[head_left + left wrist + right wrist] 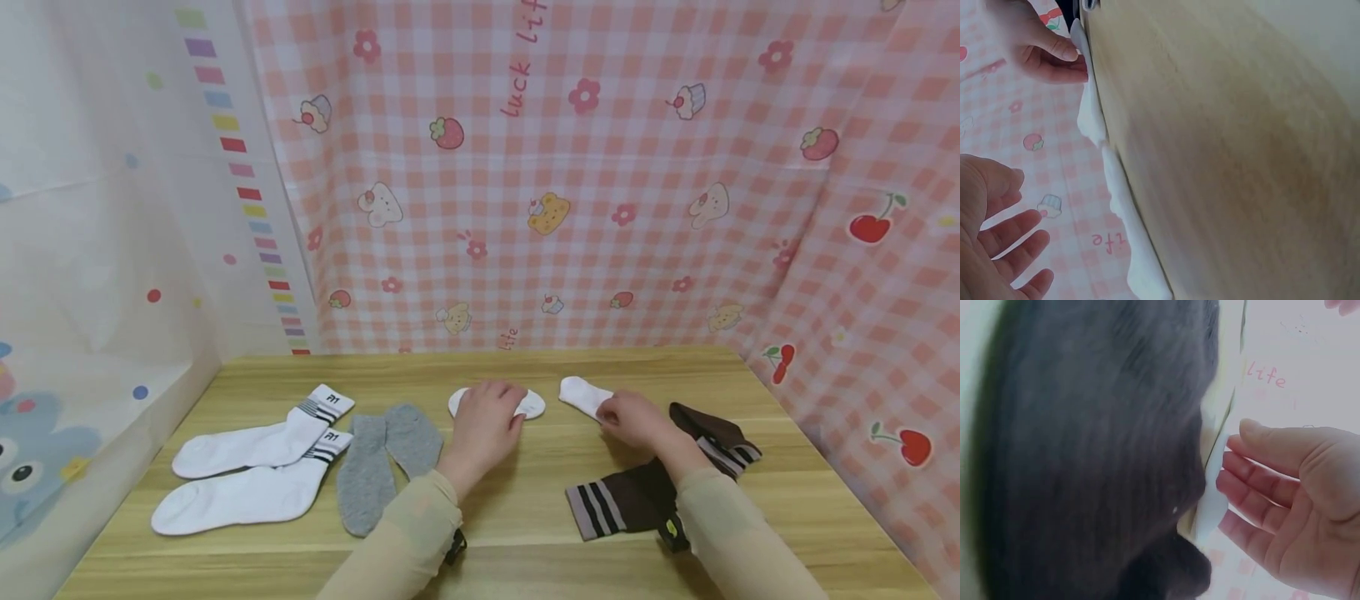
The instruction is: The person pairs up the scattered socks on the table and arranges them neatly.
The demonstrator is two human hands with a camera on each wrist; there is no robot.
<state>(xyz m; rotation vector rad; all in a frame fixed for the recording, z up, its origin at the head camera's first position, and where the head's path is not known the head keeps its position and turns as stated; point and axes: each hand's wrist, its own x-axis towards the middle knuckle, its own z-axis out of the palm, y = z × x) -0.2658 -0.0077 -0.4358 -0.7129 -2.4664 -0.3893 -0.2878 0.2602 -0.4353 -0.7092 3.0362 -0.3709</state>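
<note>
Left hand [486, 417] hovers over a short white fabric sock [534, 406] near the back-centre of the light wood-grain table [517, 517]; fingers loosely spread, nothing gripped, w/ a gap to the sock in the left wrist view; prob. held off so the fabric lies flat & undisturbed; right hand [637, 425] is at the near end of a second short white fabric sock [581, 394], just right of the first; fingertips meet it, but can't tell if they pinch or only touch; that end prob. suits b/c it's nearest, w/ the far end left free.

Long white ribbed-cuff socks w/ black stripes [232, 450] lie at far left, touching at the cuffs; plain grey knit socks [365, 479] next to them, together at the back & splayed toward the person; dark brown socks w/ grey-and-black striped cuffs [633, 496] lie askew at right, partly hidden by the cream right sleeve [738, 525]; like sits by like, seemingly so matches read quickly.
</note>
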